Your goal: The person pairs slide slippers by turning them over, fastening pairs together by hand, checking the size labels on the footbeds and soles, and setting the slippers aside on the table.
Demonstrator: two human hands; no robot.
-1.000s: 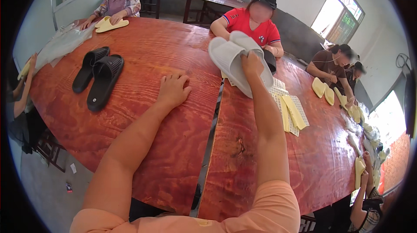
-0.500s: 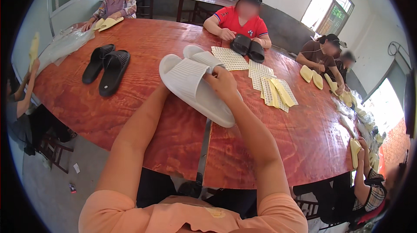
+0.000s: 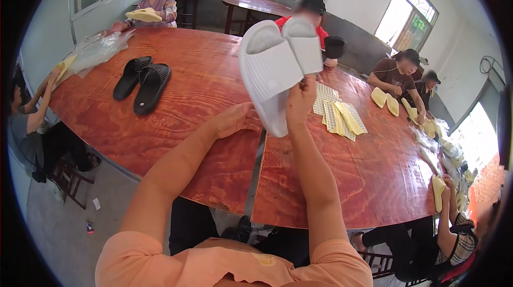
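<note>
A pair of white slide slippers (image 3: 272,76) is raised upright above the table, soles away from me and ribbed straps toward me. My right hand (image 3: 302,100) is closed on their inner edges, where the two meet. My left hand (image 3: 238,119) is beside the lower end of the nearer slipper, palm turned inward and fingers loosely stretched; whether the fingertips touch it, I cannot tell. To the left, a pair of black slide slippers (image 3: 141,84) rests on the table.
Sheets of small stickers (image 3: 342,116) lie on the red-brown wooden table (image 3: 208,169), right of the white slippers. Co-workers around it handle pale yellow slippers (image 3: 143,15). Clear plastic bags (image 3: 107,49) lie at the far left. A dark seam (image 3: 256,175) splits the tabletop.
My right hand has lifted the white slippers up and rightward, tilting them upright. My left hand has come away from beneath them. Across the table, a co-worker has raised a black slipper.
</note>
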